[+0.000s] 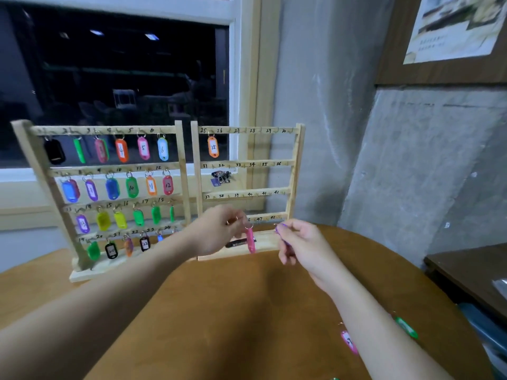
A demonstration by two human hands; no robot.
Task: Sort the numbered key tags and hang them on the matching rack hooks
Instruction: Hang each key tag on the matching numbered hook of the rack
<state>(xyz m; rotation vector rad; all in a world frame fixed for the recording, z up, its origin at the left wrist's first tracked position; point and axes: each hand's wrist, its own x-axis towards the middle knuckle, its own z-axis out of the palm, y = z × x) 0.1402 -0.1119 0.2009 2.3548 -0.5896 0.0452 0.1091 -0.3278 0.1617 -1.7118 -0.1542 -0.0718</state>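
The left hand (219, 229) pinches a pink tag (250, 241) by its ring, before the right rack (295, 171); the right hand (297, 244) pinches a purple tag (282, 231). Read the pink tag's number first, I'd say, then slip its ring over the matching hook.

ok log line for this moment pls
left hand holds pink tag by ring | right hand pinches purple tag | right rack: only 25 hung

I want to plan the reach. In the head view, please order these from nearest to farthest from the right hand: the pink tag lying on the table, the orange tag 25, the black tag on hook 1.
From the right hand:
1. Pink tag on the table, below the hand, beside the forearm.
2. Orange tag 25, top row of the right rack, up and left.
3. Black tag, top left corner of the left rack, farthest.
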